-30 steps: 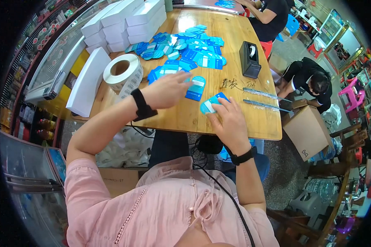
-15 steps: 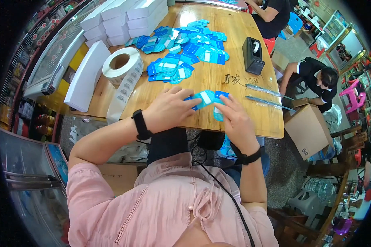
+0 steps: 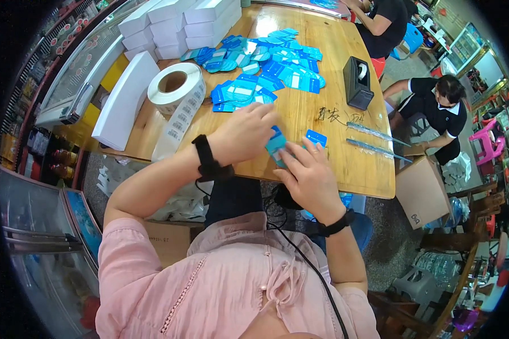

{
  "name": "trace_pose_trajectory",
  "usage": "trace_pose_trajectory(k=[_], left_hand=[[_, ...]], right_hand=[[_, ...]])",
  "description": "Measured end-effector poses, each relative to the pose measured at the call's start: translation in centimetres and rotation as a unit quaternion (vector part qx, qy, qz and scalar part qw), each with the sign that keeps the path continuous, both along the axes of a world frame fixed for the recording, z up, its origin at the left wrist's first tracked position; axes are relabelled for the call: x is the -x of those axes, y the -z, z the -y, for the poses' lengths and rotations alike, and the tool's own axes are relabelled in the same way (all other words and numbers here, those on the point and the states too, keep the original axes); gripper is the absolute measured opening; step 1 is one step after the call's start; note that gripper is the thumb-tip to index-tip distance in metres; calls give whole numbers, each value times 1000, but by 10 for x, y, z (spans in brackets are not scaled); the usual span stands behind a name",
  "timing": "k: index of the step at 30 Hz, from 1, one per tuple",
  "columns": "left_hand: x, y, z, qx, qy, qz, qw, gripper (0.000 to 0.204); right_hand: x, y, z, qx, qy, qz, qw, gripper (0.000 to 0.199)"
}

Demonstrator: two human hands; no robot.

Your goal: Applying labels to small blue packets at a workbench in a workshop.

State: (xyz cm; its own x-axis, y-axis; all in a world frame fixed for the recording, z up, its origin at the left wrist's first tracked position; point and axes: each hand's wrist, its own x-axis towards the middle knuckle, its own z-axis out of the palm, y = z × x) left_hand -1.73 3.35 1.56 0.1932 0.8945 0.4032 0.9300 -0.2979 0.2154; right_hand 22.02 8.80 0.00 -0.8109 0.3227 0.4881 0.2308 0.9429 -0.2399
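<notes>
Beneath the left hand (image 3: 243, 133) and the right hand (image 3: 311, 178), a wooden table (image 3: 356, 175) formed the work surface. Well apart from the grip, off the table's right edge, a person in dark clothing (image 3: 449, 116) bent over a cardboard carton (image 3: 424, 195). Far beyond the left hand, to its left, a stack of white boxes (image 3: 189, 28) stood at the table edge. Straight beyond both hands, a heap of blue cards (image 3: 291, 59) lay loosely spread, its nearest cards just past the left hand's fingers. Left of the left hand, a long white box (image 3: 124, 107) stood along the edge. Between that box and the left hand sat a label roll (image 3: 172, 85), its loose end trailing toward the left forearm. Beyond the right hand, to its right, stood a black tape dispenser (image 3: 356, 85). The left hand was raised with fingers bent and blurred; whether they were clamped on anything could not be told. The right hand lay palm down, its fingers against a blue card (image 3: 275, 144) in front of the left hand. Two wrapped strips (image 3: 373, 148) lay right of the right hand. A partly hidden second card (image 3: 316, 137) lay at the right hand's fingertips; contact could not be confirmed.
</notes>
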Motion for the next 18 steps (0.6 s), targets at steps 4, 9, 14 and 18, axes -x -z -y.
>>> trace_pose_trajectory(k=[4,9,14,18], left_hand=[[2,-3,9,12,-55,-106,993,38],[12,-23,37,160,138,27,977,39],[-9,-21,68,129,45,2,991,44],[-21,-9,87,72,-25,-11,997,48]], right_hand=[[-2,0,2,17,42,-33,998,37],[-4,3,1,48,60,-55,996,36],[-7,4,3,10,65,-68,996,34],[-16,5,4,27,103,-63,992,32]])
